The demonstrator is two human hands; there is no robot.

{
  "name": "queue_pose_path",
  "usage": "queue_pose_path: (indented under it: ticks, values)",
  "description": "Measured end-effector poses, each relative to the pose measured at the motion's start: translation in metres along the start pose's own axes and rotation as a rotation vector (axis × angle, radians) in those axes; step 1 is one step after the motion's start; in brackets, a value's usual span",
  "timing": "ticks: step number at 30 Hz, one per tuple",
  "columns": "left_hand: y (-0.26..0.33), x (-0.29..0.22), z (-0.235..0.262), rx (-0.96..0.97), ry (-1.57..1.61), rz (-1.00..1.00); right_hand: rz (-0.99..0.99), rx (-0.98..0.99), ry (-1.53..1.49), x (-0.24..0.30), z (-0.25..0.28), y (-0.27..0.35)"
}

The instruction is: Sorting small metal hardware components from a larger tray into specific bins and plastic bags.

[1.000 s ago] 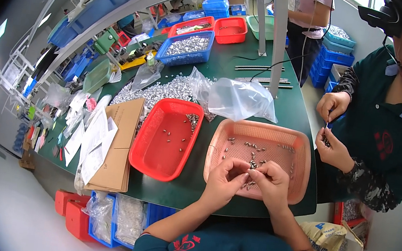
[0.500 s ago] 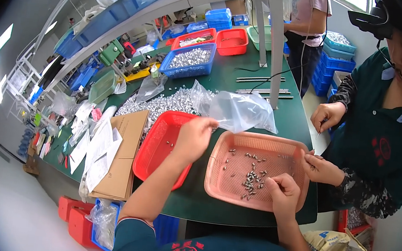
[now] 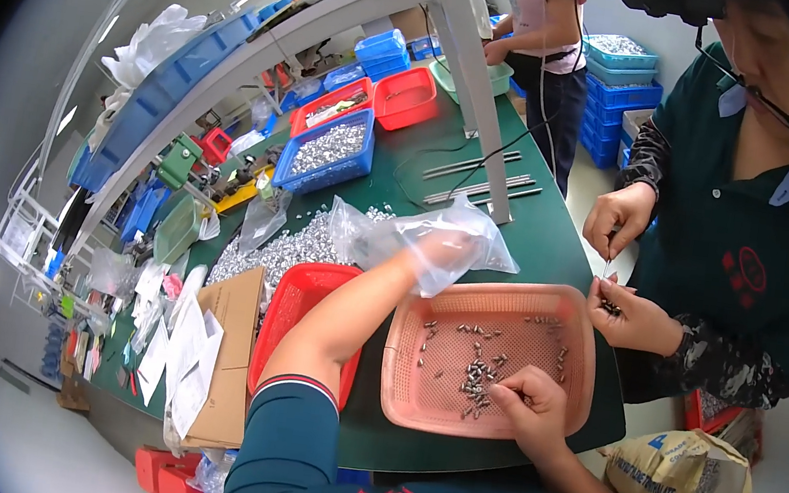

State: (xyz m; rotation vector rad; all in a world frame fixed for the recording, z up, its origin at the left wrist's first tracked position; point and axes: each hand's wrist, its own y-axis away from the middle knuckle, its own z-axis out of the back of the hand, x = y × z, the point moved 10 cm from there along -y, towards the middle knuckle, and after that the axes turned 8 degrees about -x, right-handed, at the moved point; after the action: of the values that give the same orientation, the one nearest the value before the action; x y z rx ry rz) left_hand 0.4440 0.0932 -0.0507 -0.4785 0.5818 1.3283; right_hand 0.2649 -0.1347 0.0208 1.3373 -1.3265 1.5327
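My left hand (image 3: pixel 451 252) is inside a see-through plastic bag (image 3: pixel 380 242) lying on the green table, behind the pink basket. The film blurs its fingers, so their hold does not show. Over the pink perforated basket (image 3: pixel 391 369) is my right hand (image 3: pixel 530 407), its thumb and fingers pinched together. What they hold, if anything, is hidden. Right beside these fingers lies a pile of small metal parts (image 3: pixel 476 383), with more scattered around the basket floor. My left forearm crosses a red basket (image 3: pixel 293 308) standing to the left.
At the right, a co-worker's hands (image 3: pixel 621 260) hold a thin pin and small parts. Shiny metal parts (image 3: pixel 284 248) are heaped behind the red basket. Cardboard (image 3: pixel 224 364) and papers lie left. Metal rods (image 3: pixel 476 186) rest near the shelf post (image 3: pixel 474 79).
My left hand has moved from the bag's near edge, farther back and right, into the bag. My right hand stays pinched over the pink basket. The co-worker's hands have come together.
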Motion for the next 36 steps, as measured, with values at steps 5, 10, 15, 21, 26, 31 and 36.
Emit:
queue_pose_path:
  ticks: [5, 10, 15, 21, 26, 31, 36]
  values:
    - [-0.005, -0.07, -0.006, 0.05, -0.434, 0.049, -0.014, 0.034, 0.013, 0.001, 0.003, -0.004]
    - [-0.008, -0.063, -0.018, 0.027, -0.334, 0.056, 0.027, 0.055, 0.008, 0.008, 0.002, -0.005]
    - [-0.002, -0.054, -0.011, -0.014, -0.212, 0.011, -0.005, 0.122, -0.024, 0.0, -0.001, 0.002]
    - [-0.02, -0.051, -0.044, 0.052, -0.027, -0.027, -0.049, 0.104, -0.046, -0.002, 0.004, -0.003]
    - [-0.031, -0.04, -0.07, 0.123, -0.331, -0.149, -0.079, 0.194, -0.044, -0.008, 0.005, -0.009]
    - [-0.058, -0.07, -0.067, 0.204, -0.701, 0.033, -0.023, 0.201, 0.007, 0.0, 0.001, -0.016]
    - [-0.057, -0.04, -0.077, 0.042, -0.535, -0.117, 0.014, 0.191, 0.076, 0.006, -0.003, -0.014]
